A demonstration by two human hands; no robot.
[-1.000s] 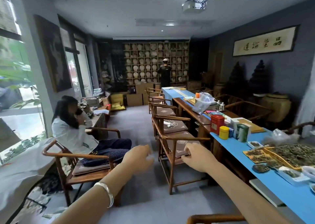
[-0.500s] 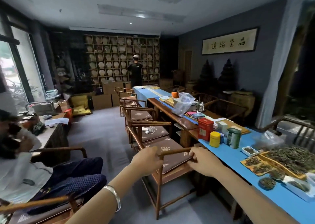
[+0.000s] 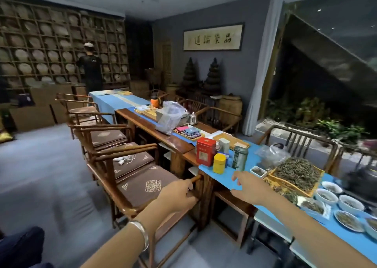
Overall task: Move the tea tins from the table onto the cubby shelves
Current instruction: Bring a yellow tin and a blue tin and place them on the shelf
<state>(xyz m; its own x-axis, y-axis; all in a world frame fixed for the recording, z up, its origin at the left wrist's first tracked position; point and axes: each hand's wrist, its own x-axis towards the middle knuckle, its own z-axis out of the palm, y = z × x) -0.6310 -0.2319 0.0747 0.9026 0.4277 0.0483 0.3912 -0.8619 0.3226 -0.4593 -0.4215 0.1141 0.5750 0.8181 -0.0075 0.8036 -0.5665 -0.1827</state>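
Now right hand nears yellow tin; apparently apart.

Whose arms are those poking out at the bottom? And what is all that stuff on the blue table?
Those arms belong to a person wearing a camera on their head, so you see what they see, looking forward and down. There is only this one view.

The left hand grips the wooden arm of a chair. The right hand holds nothing; its fingers spread over the blue table, reaching toward the tea tins.

Just ahead stand a square red tin, a small yellow tin and a round green tin. To the right sit a tray of loose dried tea leaves and small white bowls.

The tins should go onto the cubby shelves on the far wall, where another person stands.
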